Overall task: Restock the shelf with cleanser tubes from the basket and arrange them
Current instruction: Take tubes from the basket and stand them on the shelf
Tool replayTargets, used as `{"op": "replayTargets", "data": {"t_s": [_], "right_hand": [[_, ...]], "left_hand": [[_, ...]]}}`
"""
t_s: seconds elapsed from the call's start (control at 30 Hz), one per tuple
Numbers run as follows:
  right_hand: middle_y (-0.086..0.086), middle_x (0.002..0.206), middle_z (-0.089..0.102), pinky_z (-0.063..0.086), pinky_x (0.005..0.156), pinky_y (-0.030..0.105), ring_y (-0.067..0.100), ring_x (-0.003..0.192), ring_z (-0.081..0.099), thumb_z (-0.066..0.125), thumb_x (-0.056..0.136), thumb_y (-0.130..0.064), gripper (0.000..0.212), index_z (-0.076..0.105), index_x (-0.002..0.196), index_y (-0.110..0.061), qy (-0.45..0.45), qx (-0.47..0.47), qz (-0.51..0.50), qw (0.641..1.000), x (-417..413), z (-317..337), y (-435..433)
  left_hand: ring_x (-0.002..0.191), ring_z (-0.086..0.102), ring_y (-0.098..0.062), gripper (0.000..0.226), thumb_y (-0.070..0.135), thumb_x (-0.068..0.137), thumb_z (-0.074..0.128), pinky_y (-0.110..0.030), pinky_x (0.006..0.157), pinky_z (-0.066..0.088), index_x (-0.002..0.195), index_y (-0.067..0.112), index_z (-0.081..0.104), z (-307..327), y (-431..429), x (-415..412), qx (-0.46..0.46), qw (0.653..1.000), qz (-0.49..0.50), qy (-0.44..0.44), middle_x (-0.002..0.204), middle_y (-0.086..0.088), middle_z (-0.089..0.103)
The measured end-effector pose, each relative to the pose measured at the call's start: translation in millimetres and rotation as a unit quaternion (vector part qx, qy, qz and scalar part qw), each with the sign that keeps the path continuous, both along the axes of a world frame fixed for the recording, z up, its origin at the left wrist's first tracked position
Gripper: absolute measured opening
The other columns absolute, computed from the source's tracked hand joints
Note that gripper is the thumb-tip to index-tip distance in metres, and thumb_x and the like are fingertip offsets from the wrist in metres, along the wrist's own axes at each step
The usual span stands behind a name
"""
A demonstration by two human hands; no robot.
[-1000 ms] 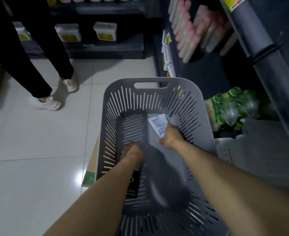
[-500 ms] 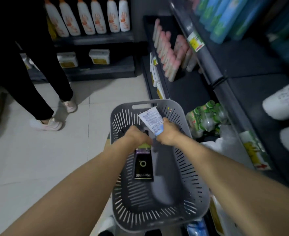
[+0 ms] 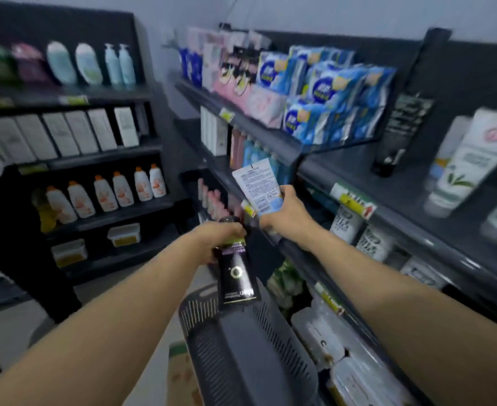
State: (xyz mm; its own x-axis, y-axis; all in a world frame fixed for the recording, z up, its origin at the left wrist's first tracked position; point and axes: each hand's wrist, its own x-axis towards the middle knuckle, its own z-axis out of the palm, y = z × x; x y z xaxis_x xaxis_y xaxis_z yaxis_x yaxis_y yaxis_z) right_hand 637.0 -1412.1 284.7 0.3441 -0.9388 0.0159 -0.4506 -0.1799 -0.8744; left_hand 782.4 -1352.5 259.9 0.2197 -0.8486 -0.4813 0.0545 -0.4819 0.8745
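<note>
Head view, person facing the right-hand shelving. The right hand (image 3: 288, 213) has its fingers curled round the lower part of a white cleanser tube (image 3: 256, 186), whose long axis runs from the palm up and to the left, flat crimped end uppermost and printed back toward the camera. The left hand (image 3: 220, 235) grips a black cleanser tube (image 3: 237, 276) by its upper cap end; that tube hangs nearly vertical, flat end down, over the far rim of the grey basket (image 3: 282, 344). The target shelf (image 3: 417, 230) lies to the right of both hands and higher, and carries white tubes (image 3: 469, 162) and a black tube (image 3: 402, 130) standing on end, blurred. The right hand is the nearer one; judged from this, its tube must travel right and upward and turn roughly upright to match the row.
</note>
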Motion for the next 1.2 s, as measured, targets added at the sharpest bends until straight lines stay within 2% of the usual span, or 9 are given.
{"op": "replayTargets", "data": {"t_s": [0.07, 0.17, 0.33, 0.53, 0.7, 0.83, 0.93, 1.07, 1.2], "right_hand": [[-0.006, 0.091, 0.052, 0.044, 0.044, 0.016, 0.005, 0.069, 0.050, 0.068, 0.071, 0.001, 0.055, 0.034, 0.111, -0.012, -0.029, -0.016, -0.022, 0.999, -9, 33, 7], [-0.009, 0.086, 0.051, 0.037, 0.036, 0.009, 0.005, 0.067, 0.048, 0.068, 0.071, -0.001, 0.053, 0.033, 0.109, -0.016, -0.066, -0.064, -0.081, 0.992, -25, 75, 17], [-0.006, 0.107, 0.052, 0.037, 0.078, 0.023, 0.013, 0.094, 0.052, 0.065, 0.087, -0.031, 0.053, 0.038, 0.128, -0.011, -0.118, -0.116, -0.162, 0.973, -57, 123, 24], [-0.004, 0.101, 0.053, 0.041, 0.060, 0.017, 0.005, 0.079, 0.054, 0.068, 0.082, -0.016, 0.041, 0.036, 0.108, -0.014, -0.150, -0.131, -0.225, 0.954, -101, 153, 15], [0.007, 0.112, 0.066, 0.053, 0.087, 0.036, 0.021, 0.098, 0.064, 0.074, 0.074, 0.000, 0.042, 0.057, 0.109, -0.012, -0.169, -0.112, -0.234, 0.951, -124, 152, -10], [0.008, 0.116, 0.067, 0.050, 0.096, 0.041, 0.023, 0.105, 0.064, 0.073, 0.078, 0.000, 0.040, 0.062, 0.115, -0.009, -0.151, -0.093, -0.232, 0.956, -135, 145, -35], [0.008, 0.115, 0.068, 0.051, 0.096, 0.041, 0.024, 0.103, 0.064, 0.073, 0.077, -0.001, 0.037, 0.064, 0.112, -0.011, -0.130, -0.096, -0.238, 0.958, -141, 145, -54], [0.007, 0.112, 0.069, 0.053, 0.092, 0.040, 0.022, 0.099, 0.065, 0.073, 0.078, -0.003, 0.032, 0.066, 0.108, -0.012, -0.110, -0.101, -0.232, 0.961, -144, 145, -71], [0.008, 0.109, 0.070, 0.054, 0.090, 0.039, 0.022, 0.096, 0.066, 0.073, 0.076, -0.003, 0.032, 0.068, 0.106, -0.012, -0.099, -0.108, -0.234, 0.961, -145, 144, -81]], "left_hand": [[0.053, 0.062, -0.016, 0.020, 0.008, 0.081, 0.065, -0.020, 0.042, 0.050, 0.099, 0.012, 0.058, 34, 1, -7, -0.041, 0.998, -0.046, -0.013, 0.067, -0.004, 0.066], [0.072, 0.063, -0.022, 0.037, 0.018, 0.076, 0.071, -0.027, 0.060, 0.053, 0.110, 0.019, 0.059, 73, 0, -16, -0.096, 0.987, -0.110, -0.064, 0.088, -0.006, 0.065], [0.092, 0.062, -0.026, 0.055, 0.039, 0.076, 0.073, -0.036, 0.089, 0.049, 0.121, 0.011, 0.057, 119, -6, -39, -0.146, 0.968, -0.175, -0.104, 0.103, -0.008, 0.065], [0.049, 0.067, -0.020, 0.014, 0.005, 0.080, 0.070, -0.029, 0.044, 0.054, 0.089, 0.001, 0.060, 150, -18, -66, -0.071, 0.958, -0.265, -0.078, 0.060, -0.009, 0.070], [0.075, 0.066, -0.030, 0.042, 0.000, 0.071, 0.076, -0.040, 0.072, 0.057, 0.108, -0.005, 0.059, 158, -38, -81, -0.108, 0.938, -0.280, -0.174, 0.089, -0.017, 0.067], [0.072, 0.059, -0.021, 0.047, 0.023, 0.060, 0.085, -0.027, 0.063, 0.048, 0.097, 0.002, 0.066, 165, -58, -88, -0.162, 0.866, -0.260, -0.395, 0.086, -0.006, 0.063], [0.083, 0.053, -0.020, 0.054, 0.021, 0.065, 0.082, -0.025, 0.063, 0.042, 0.111, 0.010, 0.057, 166, -72, -93, -0.193, 0.815, -0.280, -0.469, 0.102, -0.003, 0.056], [0.082, 0.051, -0.018, 0.053, 0.027, 0.068, 0.079, -0.024, 0.055, 0.037, 0.115, 0.018, 0.055, 168, -82, -94, -0.175, 0.777, -0.304, -0.523, 0.098, 0.002, 0.052], [0.085, 0.055, -0.021, 0.057, 0.033, 0.068, 0.080, -0.028, 0.067, 0.043, 0.114, 0.009, 0.055, 171, -87, -94, -0.123, 0.782, -0.289, -0.539, 0.101, -0.004, 0.057]]}}
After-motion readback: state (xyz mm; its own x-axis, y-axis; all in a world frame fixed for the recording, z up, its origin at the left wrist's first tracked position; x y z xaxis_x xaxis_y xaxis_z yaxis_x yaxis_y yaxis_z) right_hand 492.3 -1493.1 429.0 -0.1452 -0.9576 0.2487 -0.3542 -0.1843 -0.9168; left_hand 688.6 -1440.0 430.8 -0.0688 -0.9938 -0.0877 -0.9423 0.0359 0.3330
